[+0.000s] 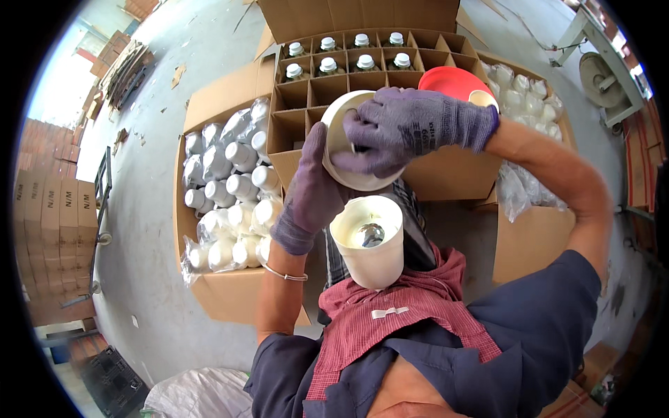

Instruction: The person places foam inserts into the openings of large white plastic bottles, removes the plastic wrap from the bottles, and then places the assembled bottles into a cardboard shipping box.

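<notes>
Nearest the camera, a white cup-shaped container (367, 244) stands upright on the person's lap, just above a red checked apron (390, 317). Its mouth faces up, and a shiny metallic surface shows inside it.

The left hand (311, 191), in a purple knit glove, rises from the lower edge. A thin metal bangle (284, 274) circles the wrist. The palm and fingers lie flat against the left side of a white round lid (348, 143), which is held in the air just above the white cup-shaped container. The fingers are extended rather than curled, supporting the lid from the side.

The right hand (411, 129), also in a purple glove, comes in from the right with the forearm bent across the view. Its fingers are spread wide over the face of the white round lid, and the fingertips curl onto the lid's surface and lower edge. The lid is clamped between the 2 hands.

Behind the hands, a cardboard box with dividers (310, 97) sits open on the floor. 8 white-capped bottles (346, 54) fill its far cells; the nearer cells are vacant. To the left, an open carton of bagged white bottles (230, 188) lies near the left hand. To the right, a red bowl (453, 82) rests at the edge of another carton of bagged bottles (526, 97).
</notes>
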Demonstrator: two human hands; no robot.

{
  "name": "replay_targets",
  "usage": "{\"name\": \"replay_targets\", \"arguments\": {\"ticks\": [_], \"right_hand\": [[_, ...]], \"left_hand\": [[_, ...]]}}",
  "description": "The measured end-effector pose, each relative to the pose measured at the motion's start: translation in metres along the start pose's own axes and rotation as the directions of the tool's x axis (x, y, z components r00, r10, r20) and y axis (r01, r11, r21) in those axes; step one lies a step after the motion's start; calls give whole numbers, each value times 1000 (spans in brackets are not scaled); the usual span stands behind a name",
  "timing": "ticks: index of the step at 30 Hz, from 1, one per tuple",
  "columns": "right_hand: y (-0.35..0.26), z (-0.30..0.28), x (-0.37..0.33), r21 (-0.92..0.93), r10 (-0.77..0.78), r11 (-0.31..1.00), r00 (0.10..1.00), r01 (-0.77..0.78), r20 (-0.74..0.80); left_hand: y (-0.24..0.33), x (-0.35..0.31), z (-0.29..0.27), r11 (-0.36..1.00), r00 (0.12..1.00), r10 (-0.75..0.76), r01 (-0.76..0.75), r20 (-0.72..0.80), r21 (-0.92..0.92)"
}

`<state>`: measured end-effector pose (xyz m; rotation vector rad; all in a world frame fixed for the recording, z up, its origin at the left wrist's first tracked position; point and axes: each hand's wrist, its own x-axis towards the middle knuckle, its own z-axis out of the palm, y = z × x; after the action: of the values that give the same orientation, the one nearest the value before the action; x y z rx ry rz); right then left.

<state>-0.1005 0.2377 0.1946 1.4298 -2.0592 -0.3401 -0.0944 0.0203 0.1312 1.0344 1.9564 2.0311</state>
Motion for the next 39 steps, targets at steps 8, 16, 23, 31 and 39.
{"name": "replay_targets", "arguments": {"ticks": [8, 16, 23, 31, 39], "right_hand": [[-20, 2, 5, 64, 123, 991, 991, -120, -55], [-55, 50, 17, 556, 838, 316, 502, -768, 216], [-55, 62, -1, 671, 686, 607, 707, -425, -173], [-73, 34, -20, 580, 141, -757, 793, -300, 593], [-93, 72, -72, 317, 215, -803, 251, -505, 944]], "left_hand": [[3, -8, 6, 962, 974, -158, 189, 162, -195], [-5, -2, 36, 844, 953, -235, 102, -192, -527], [-7, 21, -1, 404, 793, 514, -561, 328, 723], [23, 13, -3, 225, 404, 338, -912, 850, 344], [-35, -43, -32, 804, 724, 72, -449, 686, 390]]}}
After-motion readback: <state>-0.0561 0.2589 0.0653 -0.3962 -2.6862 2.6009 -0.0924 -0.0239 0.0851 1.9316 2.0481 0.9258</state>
